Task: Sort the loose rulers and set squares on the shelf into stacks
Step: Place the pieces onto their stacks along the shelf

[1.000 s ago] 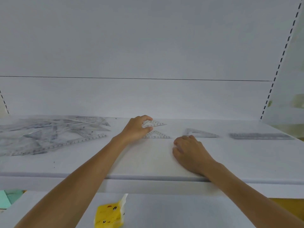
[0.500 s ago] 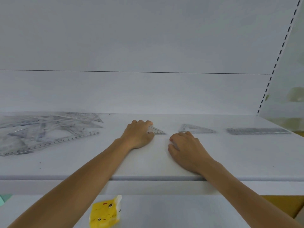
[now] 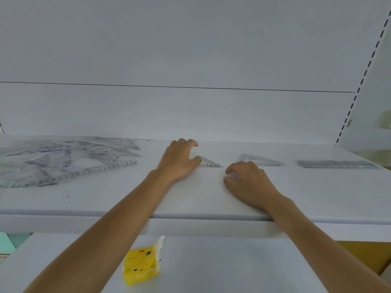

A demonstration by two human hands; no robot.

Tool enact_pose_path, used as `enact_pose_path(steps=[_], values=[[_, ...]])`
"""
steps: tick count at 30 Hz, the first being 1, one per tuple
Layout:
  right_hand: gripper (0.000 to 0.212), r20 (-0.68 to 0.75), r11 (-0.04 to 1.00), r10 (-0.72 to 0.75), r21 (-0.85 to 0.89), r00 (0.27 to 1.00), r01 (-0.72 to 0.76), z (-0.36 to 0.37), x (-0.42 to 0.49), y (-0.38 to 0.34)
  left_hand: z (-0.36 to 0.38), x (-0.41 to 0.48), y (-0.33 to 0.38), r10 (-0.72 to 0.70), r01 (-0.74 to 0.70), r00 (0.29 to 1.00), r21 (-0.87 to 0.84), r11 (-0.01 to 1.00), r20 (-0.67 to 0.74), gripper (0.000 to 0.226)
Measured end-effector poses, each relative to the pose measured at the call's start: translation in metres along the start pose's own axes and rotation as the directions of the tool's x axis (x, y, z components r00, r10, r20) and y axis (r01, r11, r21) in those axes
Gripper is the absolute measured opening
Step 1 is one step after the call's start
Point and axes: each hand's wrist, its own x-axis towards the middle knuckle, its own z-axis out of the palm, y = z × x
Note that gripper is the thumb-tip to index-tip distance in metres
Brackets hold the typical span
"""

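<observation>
Far left of the white shelf board point(image 3: 127, 197), at 9 o'clock from the hands: a loose heap of clear plastic rulers & set squares point(image 3: 63, 153), overlapping at all angles. One long clear ruler w/ black marks point(image 3: 84, 173) lies along the heap's near edge, its right end pointing to abt 2 o'clock.

Next, mid-shelf: left hand point(image 3: 179, 161), palm down, wrist on the board. Fingers arched & apart from the thumb, nothing pinched betw. them. Thumb tip touches the left corner of a small clear triangular set square point(image 3: 210, 162), which lies flat on the board at the hand's 3 o'clock.

Right hand point(image 3: 247, 180) sits at 4 o'clock from that triangle, just beside it, not touching as far as I can see. Palm down on the board, fingers loosely curled under, holding nothing; forearm crosses the shelf's front edge.

At the right hand's 1 o'clock, close behind the knuckles: a 2nd clear set square w/ hollow centre point(image 3: 261, 160), flat. Further right, at 3 o'clock & well apart: a neat flat stack of clear straight rulers point(image 3: 336, 163), long side parallel to the shelf front.

Below, at 6 o'clock, on the lower white shelf point(image 3: 211, 269): a yellow plastic packet w/ cartoon faces point(image 3: 141, 265). Far right, 2 o'clock: a white slotted upright point(image 3: 364, 77).
</observation>
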Motion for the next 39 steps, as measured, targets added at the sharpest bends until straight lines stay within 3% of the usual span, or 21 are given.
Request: enact_pose_path(steps=[6, 11, 20, 25, 32, 39], values=[[0.037, -0.034, 0.999, -0.010, 0.031, 0.999, 0.011, -0.004, 0.002, -0.002, -0.044, -0.012, -0.020, 0.089, -0.091, 0.995, 0.053, 0.994, 0.047, 0.039], [0.034, -0.127, 0.994, -0.067, 0.079, 0.990, 0.078, 0.020, 0.038, -0.061, -0.101, -0.042, -0.093, 0.006, -0.006, 1.000, 0.052, 0.999, 0.000, 0.027], [0.032, -0.066, 0.956, -0.236, 0.161, 0.970, 0.244, 0.068, 0.103, -0.218, -0.183, -0.104, -0.233, -0.173, 0.171, 0.982, -0.028, 0.985, -0.074, 0.021], [0.032, -0.036, 0.943, -0.278, 0.180, 0.960, 0.280, 0.086, 0.122, -0.280, -0.211, -0.127, -0.293, -0.186, 0.181, 0.979, -0.065, 0.981, -0.080, 0.014], [0.032, 0.075, 0.948, -0.288, 0.162, 0.955, 0.273, 0.111, 0.135, -0.338, -0.237, -0.134, -0.347, -0.220, 0.220, 0.972, -0.016, 0.975, -0.082, 0.020], [0.035, 0.227, 0.944, -0.327, 0.113, 0.917, 0.309, 0.122, 0.140, -0.353, -0.241, -0.123, -0.370, -0.224, 0.225, 0.974, 0.043, 0.973, -0.020, 0.033]])
